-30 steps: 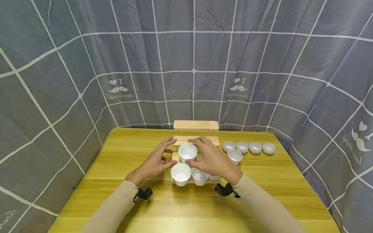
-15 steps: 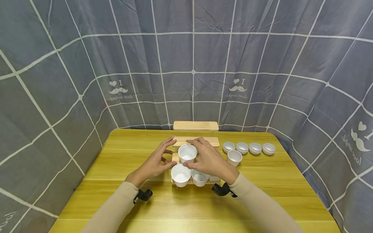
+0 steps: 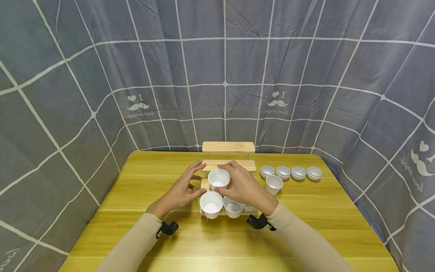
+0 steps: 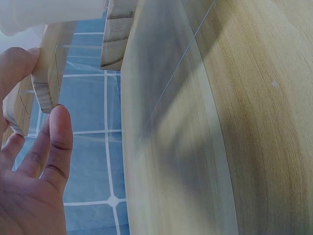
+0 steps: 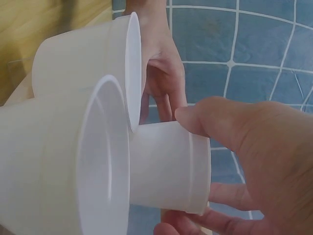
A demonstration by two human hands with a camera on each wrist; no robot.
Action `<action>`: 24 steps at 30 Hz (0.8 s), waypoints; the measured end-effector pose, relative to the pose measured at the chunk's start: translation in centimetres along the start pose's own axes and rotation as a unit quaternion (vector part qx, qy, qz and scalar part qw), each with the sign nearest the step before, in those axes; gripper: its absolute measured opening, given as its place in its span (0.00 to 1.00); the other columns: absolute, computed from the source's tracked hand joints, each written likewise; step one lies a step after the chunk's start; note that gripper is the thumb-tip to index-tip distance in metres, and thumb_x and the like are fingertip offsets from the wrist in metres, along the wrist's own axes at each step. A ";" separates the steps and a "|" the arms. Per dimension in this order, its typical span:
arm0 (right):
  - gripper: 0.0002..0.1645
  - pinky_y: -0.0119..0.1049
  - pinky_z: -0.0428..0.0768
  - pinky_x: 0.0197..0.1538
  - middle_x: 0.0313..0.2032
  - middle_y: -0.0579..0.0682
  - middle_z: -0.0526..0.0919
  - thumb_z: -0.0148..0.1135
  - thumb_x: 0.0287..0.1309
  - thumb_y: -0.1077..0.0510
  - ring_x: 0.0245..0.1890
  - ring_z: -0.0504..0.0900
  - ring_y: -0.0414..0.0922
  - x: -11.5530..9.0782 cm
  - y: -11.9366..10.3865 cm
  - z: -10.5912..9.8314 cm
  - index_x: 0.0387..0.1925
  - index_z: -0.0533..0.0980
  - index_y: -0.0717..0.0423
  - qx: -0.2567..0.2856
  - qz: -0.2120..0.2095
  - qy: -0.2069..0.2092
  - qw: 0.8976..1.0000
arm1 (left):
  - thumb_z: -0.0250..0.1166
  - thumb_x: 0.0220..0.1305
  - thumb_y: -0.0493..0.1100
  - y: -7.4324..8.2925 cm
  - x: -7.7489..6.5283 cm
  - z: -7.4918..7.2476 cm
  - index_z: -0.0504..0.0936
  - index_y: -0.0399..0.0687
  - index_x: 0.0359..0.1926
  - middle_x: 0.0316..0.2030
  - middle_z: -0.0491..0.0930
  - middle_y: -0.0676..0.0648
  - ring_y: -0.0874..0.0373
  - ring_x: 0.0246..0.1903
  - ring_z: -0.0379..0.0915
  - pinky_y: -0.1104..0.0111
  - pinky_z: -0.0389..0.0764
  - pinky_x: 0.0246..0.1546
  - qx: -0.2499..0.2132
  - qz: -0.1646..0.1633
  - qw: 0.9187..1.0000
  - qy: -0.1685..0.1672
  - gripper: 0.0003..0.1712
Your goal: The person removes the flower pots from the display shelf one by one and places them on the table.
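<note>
In the head view my right hand holds a white plastic cup over the wooden tiered stand, thumb at the near side, fingers at the far side. The right wrist view shows the thumb and fingers around this cup near its rim. My left hand is at the stand's left end. Its thumb and fingers grip the end of a wooden board in the left wrist view. Two white cups, the left one and its neighbour, stand on the front tier. A further white piece there is partly hidden by my right hand.
Right of the stand another white cup stands on the yellow wooden table. Behind it several short stacks of small white bowls form a row. The stand's top board rises near the grey checked curtain.
My right hand and wrist have shifted slightly left, with the cup staying over the same tier. My left hand has hardly moved.
</note>
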State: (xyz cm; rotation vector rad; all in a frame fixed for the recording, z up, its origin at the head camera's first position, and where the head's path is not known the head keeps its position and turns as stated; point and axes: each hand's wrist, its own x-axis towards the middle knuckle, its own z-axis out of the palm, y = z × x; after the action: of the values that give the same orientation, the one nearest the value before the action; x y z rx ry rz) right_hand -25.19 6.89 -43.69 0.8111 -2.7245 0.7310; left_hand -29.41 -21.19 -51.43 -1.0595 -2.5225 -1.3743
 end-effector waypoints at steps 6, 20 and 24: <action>0.45 0.45 0.93 0.53 0.66 0.59 0.88 0.87 0.67 0.47 0.51 0.90 0.49 0.1 0.1 0.0 0.78 0.81 0.62 0.005 0.000 0.000 1.000 | 0.78 0.78 0.34 0.0 0.1 0.1 0.60 0.48 0.93 0.95 0.49 0.36 0.32 0.70 0.85 0.66 0.93 0.48 -0.001 0.001 1.000 0.000 0.53; 0.45 0.44 0.92 0.54 0.66 0.60 0.88 0.87 0.68 0.48 0.49 0.89 0.48 0.2 0.1 0.0 0.78 0.81 0.62 0.008 -0.006 0.006 1.000 | 0.79 0.78 0.35 -0.1 0.2 0.1 0.60 0.51 0.93 0.95 0.50 0.40 0.33 0.70 0.85 0.67 0.92 0.48 0.000 -0.002 1.000 0.003 0.53; 0.44 0.45 0.92 0.55 0.65 0.60 0.88 0.87 0.68 0.48 0.49 0.89 0.48 0.2 0.1 -0.1 0.77 0.81 0.63 0.008 -0.008 0.009 1.000 | 0.79 0.78 0.35 -0.1 0.2 0.2 0.60 0.49 0.93 0.95 0.50 0.38 0.32 0.70 0.85 0.67 0.93 0.48 0.000 -0.002 1.000 0.002 0.53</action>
State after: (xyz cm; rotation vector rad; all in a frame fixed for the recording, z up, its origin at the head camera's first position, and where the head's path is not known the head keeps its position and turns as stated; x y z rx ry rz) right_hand -25.39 6.88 -43.56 0.8240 -2.6964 0.7535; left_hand -29.57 -20.99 -51.51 -1.0507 -2.5226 -1.3761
